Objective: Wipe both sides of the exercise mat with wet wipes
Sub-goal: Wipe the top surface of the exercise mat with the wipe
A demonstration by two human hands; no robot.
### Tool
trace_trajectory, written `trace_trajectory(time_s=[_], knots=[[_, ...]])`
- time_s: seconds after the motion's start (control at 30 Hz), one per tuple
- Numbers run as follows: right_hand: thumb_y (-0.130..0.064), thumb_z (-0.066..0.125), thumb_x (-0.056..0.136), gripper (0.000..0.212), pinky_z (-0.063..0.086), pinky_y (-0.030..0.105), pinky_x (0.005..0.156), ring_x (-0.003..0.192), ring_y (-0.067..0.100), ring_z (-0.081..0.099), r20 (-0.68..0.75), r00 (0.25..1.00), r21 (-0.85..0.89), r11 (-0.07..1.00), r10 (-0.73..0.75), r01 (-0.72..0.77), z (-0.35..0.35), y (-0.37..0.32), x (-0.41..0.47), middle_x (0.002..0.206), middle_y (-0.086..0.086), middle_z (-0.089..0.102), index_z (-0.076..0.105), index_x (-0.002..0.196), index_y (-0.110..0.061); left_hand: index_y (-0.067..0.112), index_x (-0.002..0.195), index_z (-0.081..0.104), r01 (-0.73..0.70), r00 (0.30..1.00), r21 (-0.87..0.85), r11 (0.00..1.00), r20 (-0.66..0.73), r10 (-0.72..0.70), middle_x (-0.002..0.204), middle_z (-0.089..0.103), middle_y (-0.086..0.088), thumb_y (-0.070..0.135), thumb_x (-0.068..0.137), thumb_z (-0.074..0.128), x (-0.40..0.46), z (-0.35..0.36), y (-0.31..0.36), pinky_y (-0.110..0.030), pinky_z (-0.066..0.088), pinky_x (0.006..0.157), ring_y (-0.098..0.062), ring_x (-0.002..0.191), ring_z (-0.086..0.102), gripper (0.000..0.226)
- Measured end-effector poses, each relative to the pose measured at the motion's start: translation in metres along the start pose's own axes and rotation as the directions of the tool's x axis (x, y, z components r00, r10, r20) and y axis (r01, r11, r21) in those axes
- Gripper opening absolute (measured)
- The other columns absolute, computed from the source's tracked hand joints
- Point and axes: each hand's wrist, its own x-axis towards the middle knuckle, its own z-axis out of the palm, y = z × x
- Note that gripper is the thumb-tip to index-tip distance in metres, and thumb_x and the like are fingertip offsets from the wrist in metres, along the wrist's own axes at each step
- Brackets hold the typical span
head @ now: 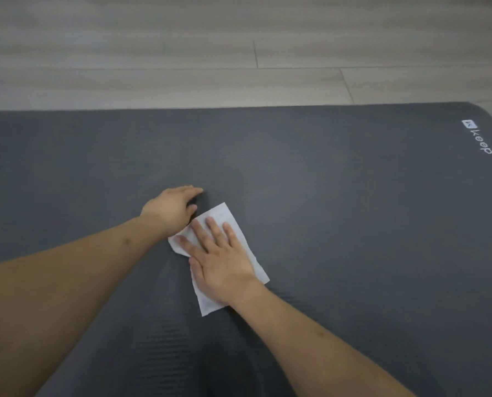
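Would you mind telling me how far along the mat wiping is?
Done: mat lies unrolled, logo side up. In hand: right hand presses a wet wipe flat on it; left hand rests on the mat beside. Left: the underside; how much of the top is wiped cannot be told.

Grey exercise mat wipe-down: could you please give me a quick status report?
Right hand flat on white wet wipe. Left hand resting on grey foam exercise mat beside it. Nothing in the way.

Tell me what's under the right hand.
The right hand lies flat on a white wipe spread on the mat. The wipe's middle is covered by the hand.
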Motion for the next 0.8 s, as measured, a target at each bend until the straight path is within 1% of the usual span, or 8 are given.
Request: trace_trajectory(time_s=[0.1, 0.23, 0.4, 0.47, 0.53, 0.6, 0.7, 0.8], knots=[[-0.043, 0.021, 0.107, 0.056, -0.005, 0.052, 0.128, 0.16, 0.025, -0.007, 0.003, 0.995, -0.025, 0.994, -0.102, 0.102, 0.01, -0.026, -0.001, 0.174, -0.001, 0.005, 0.016, 0.162, -0.044, 0.033, 0.148, 0.045, 0.055, 0.986, -0.066, 0.996, -0.155, -0.065, 0.151, 0.048, 0.006, 0.029, 0.105, 0.042, -0.041, 0.006, -0.031, -0.05, 0.045, 0.104, -0.024, 0.138, 0.043, 0.044], [-0.045, 0.017, 0.108, 0.054, -0.005, 0.047, 0.128, 0.16, 0.019, -0.008, 0.024, 0.99, -0.075, 0.987, -0.142, 0.144, 0.004, -0.008, 0.005, 0.174, -0.006, 0.001, 0.01, 0.162, -0.049, 0.029, 0.148, 0.047, 0.175, 0.957, -0.063, 0.983, -0.226, -0.184, 0.151, 0.044, 0.003, 0.03, 0.105, 0.044, -0.094, 0.019, -0.071, -0.053, 0.039, 0.107, -0.025, 0.142, 0.035, 0.043], [-0.046, 0.011, 0.107, 0.056, -0.01, 0.043, 0.127, 0.158, 0.014, -0.015, -0.024, 0.989, -0.031, 0.988, 0.149, -0.149, -0.022, 0.023, 0.059, 0.173, -0.011, -0.009, 0.003, 0.161, -0.051, 0.04, 0.151, 0.036, 0.391, 0.888, -0.109, 0.914, -0.218, -0.405, 0.163, 0.024, 0.003, 0.038, 0.107, 0.038, -0.142, 0.034, -0.115, -0.07, 0.021, 0.115, -0.025, 0.154, 0.013, 0.045], [-0.045, 0.011, 0.106, 0.057, -0.009, 0.045, 0.127, 0.159, 0.017, -0.014, -0.024, 0.984, -0.058, 0.983, 0.175, -0.176, -0.023, 0.026, 0.073, 0.173, -0.01, -0.009, 0.003, 0.162, -0.05, 0.044, 0.155, 0.027, 0.429, 0.882, -0.114, 0.896, -0.162, -0.443, 0.168, 0.011, 0.005, 0.042, 0.108, 0.035, -0.155, 0.04, -0.128, -0.075, 0.015, 0.114, -0.024, 0.156, 0.002, 0.048], [-0.045, 0.01, 0.106, 0.056, -0.009, 0.046, 0.128, 0.159, 0.019, -0.014, -0.002, 0.987, -0.089, 0.983, 0.161, -0.161, -0.018, 0.022, 0.072, 0.173, -0.009, -0.011, 0.0, 0.161, -0.05, 0.045, 0.158, 0.018, 0.4, 0.909, -0.088, 0.912, -0.09, -0.407, 0.17, 0.0, 0.009, 0.044, 0.108, 0.032, -0.159, 0.043, -0.137, -0.077, 0.01, 0.114, -0.023, 0.157, -0.006, 0.052], [-0.044, 0.012, 0.107, 0.056, -0.009, 0.046, 0.128, 0.159, 0.02, -0.014, 0.013, 0.995, -0.111, 0.989, 0.098, -0.096, -0.012, 0.014, 0.062, 0.173, -0.009, -0.011, -0.002, 0.161, -0.051, 0.044, 0.159, 0.015, 0.372, 0.925, -0.098, 0.923, -0.041, -0.377, 0.17, -0.004, 0.009, 0.044, 0.108, 0.035, -0.157, 0.04, -0.143, -0.079, 0.008, 0.112, -0.023, 0.156, -0.01, 0.055], [-0.042, 0.013, 0.108, 0.056, -0.006, 0.048, 0.128, 0.159, 0.023, -0.012, 0.055, 0.993, -0.13, 0.986, -0.101, 0.108, -0.004, -0.015, 0.034, 0.173, -0.007, -0.008, 0.001, 0.162, -0.048, 0.043, 0.16, 0.015, 0.329, 0.942, -0.118, 0.937, -0.028, -0.335, 0.17, -0.005, 0.007, 0.042, 0.108, 0.038, -0.161, 0.039, -0.147, -0.079, 0.006, 0.111, -0.026, 0.156, -0.011, 0.057], [-0.042, 0.018, 0.109, 0.056, -0.006, 0.051, 0.128, 0.159, 0.026, -0.012, 0.127, 0.941, -0.151, 0.932, -0.312, 0.33, 0.013, -0.058, -0.014, 0.173, -0.004, -0.007, 0.007, 0.164, -0.044, 0.041, 0.16, 0.02, 0.269, 0.957, -0.123, 0.955, -0.075, -0.28, 0.171, -0.003, 0.005, 0.039, 0.109, 0.036, -0.175, 0.049, -0.152, -0.074, 0.002, 0.116, -0.026, 0.157, -0.01, 0.053]])
